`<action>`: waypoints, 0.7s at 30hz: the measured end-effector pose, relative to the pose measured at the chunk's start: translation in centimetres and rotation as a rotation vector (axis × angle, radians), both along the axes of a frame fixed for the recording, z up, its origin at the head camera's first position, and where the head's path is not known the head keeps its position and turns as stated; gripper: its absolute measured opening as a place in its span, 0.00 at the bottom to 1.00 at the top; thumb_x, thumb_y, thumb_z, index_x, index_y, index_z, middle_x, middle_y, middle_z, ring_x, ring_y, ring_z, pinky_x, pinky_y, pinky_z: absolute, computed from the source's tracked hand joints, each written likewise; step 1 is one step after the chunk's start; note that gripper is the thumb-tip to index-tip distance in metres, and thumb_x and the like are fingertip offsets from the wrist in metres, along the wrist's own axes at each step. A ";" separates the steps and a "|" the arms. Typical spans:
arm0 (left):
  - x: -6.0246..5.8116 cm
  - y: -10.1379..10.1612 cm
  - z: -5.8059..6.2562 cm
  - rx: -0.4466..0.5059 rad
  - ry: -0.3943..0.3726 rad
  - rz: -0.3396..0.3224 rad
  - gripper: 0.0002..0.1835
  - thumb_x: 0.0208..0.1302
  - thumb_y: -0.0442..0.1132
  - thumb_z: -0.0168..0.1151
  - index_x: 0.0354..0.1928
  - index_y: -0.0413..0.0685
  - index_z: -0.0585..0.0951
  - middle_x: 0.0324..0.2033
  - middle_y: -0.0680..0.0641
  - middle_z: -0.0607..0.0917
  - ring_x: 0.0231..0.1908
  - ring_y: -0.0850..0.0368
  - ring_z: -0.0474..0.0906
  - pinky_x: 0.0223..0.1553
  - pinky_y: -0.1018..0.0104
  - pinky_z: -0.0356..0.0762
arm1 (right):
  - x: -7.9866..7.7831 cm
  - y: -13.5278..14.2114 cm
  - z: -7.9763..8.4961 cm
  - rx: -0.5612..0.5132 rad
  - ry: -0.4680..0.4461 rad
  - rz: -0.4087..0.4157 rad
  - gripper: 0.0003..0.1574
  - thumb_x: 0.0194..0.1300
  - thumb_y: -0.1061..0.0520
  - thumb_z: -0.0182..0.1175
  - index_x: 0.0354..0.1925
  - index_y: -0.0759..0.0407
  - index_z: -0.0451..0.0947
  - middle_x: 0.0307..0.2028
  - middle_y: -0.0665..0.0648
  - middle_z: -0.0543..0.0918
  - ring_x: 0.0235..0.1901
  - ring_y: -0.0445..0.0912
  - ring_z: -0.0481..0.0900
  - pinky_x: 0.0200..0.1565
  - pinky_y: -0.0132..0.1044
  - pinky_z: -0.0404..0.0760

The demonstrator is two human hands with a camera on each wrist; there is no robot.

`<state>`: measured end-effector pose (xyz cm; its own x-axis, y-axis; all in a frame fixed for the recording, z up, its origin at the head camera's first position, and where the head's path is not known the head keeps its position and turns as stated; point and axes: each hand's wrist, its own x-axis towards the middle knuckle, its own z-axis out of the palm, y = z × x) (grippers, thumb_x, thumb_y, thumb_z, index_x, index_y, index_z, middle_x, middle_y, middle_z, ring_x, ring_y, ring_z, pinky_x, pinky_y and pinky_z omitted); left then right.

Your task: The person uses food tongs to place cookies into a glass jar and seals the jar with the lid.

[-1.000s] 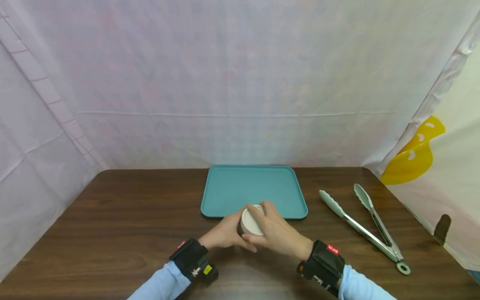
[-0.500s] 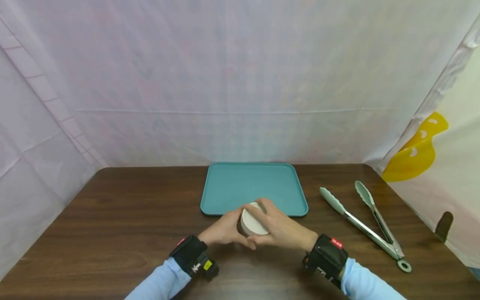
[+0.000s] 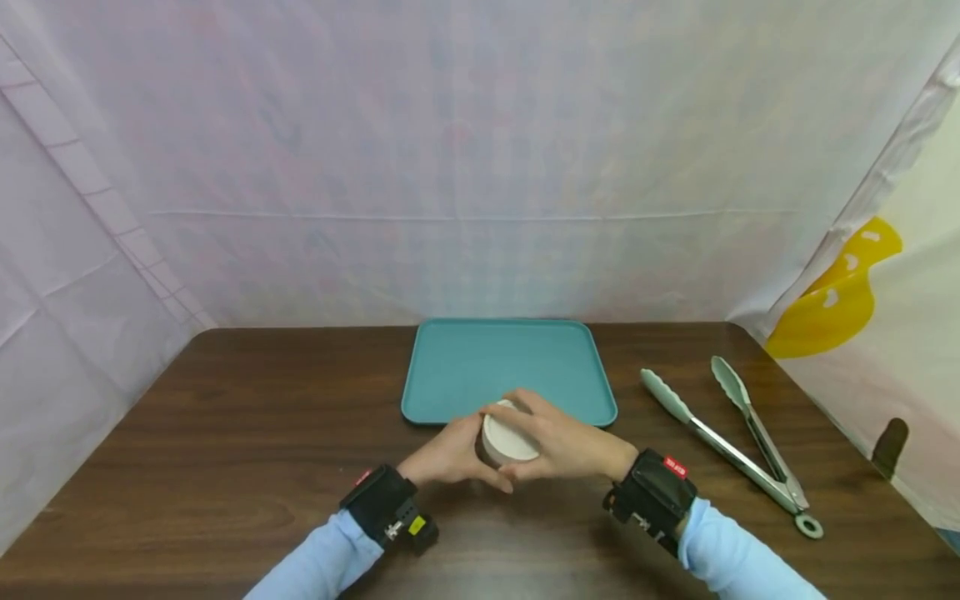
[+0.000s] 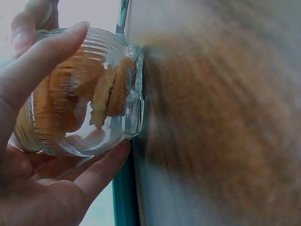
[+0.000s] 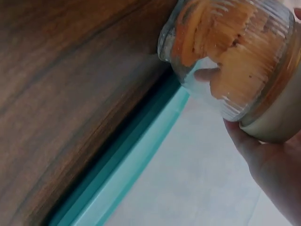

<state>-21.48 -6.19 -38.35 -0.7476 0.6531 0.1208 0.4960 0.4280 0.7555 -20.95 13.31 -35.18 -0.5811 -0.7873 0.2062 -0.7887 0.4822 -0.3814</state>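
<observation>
A ribbed clear glass jar (image 4: 106,139) holds several golden-brown biscuits (image 4: 77,96). Its off-white lid (image 3: 510,437) faces up in the head view, just in front of the blue-green tray (image 3: 510,358). My left hand (image 3: 448,454) wraps the jar's glass body, thumb on one side and fingers on the other. Across from it, my right hand (image 3: 558,439) grips the lid, its fingers spread round the rim. In the right wrist view the lid (image 5: 277,122) sits on the jar. The jar's base is at or very near the table; exact contact is unclear.
Metal tongs (image 3: 738,458) with pale green tips lie spread on the right of the dark wooden table (image 3: 247,417). White cloth (image 3: 450,167) hangs behind the table and along its sides. A yellow shape (image 3: 832,308) shows on the right cloth.
The right hand has turned slightly round the lid, its wrist shifting a little to the right. The left hand keeps its hold on the jar. The whole head view has drifted slightly upward.
</observation>
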 end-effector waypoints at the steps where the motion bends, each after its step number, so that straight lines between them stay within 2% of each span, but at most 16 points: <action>1: 0.0 0.0 0.0 0.000 0.015 -0.005 0.55 0.34 0.49 0.74 0.65 0.40 0.56 0.57 0.37 0.71 0.53 0.47 0.68 0.57 0.48 0.70 | -0.1 0.0 0.0 -0.005 -0.012 0.004 0.42 0.56 0.37 0.56 0.64 0.51 0.58 0.55 0.58 0.64 0.48 0.46 0.66 0.41 0.38 0.81; 5: -0.1 0.0 -0.1 0.002 0.034 -0.004 0.55 0.33 0.49 0.74 0.64 0.39 0.56 0.57 0.36 0.71 0.53 0.46 0.68 0.56 0.47 0.71 | -0.1 -0.2 -0.3 -0.054 0.024 -0.001 0.42 0.54 0.38 0.58 0.62 0.52 0.60 0.54 0.59 0.65 0.47 0.47 0.67 0.40 0.40 0.81; 9: 0.1 0.0 0.1 0.012 0.013 0.017 0.56 0.32 0.49 0.75 0.64 0.40 0.56 0.57 0.36 0.72 0.53 0.46 0.69 0.56 0.48 0.71 | 0.5 -0.7 -1.0 -0.109 0.116 -0.074 0.41 0.52 0.40 0.61 0.60 0.54 0.64 0.50 0.60 0.69 0.45 0.47 0.68 0.38 0.41 0.81; 15: 0.3 0.1 0.2 0.025 0.021 0.038 0.55 0.31 0.47 0.76 0.64 0.41 0.57 0.56 0.36 0.73 0.53 0.46 0.69 0.56 0.48 0.71 | 1.7 -1.8 -1.2 -0.134 0.267 -0.230 0.39 0.49 0.42 0.63 0.55 0.58 0.68 0.41 0.61 0.72 0.39 0.48 0.69 0.34 0.41 0.79; 21: 0.2 0.3 0.1 0.037 0.029 0.040 0.53 0.31 0.47 0.76 0.63 0.41 0.58 0.57 0.36 0.73 0.54 0.46 0.69 0.57 0.48 0.71 | 2.7 -3.2 -1.4 -0.108 0.377 -0.449 0.39 0.46 0.41 0.64 0.53 0.61 0.71 0.36 0.64 0.72 0.34 0.52 0.71 0.23 0.40 0.83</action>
<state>-21.24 -5.91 -38.22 -0.7690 0.6172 0.1665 0.5008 0.4198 0.7569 -18.20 10.07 -36.61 -0.7232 -0.4448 0.5283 -0.6072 0.7740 -0.1796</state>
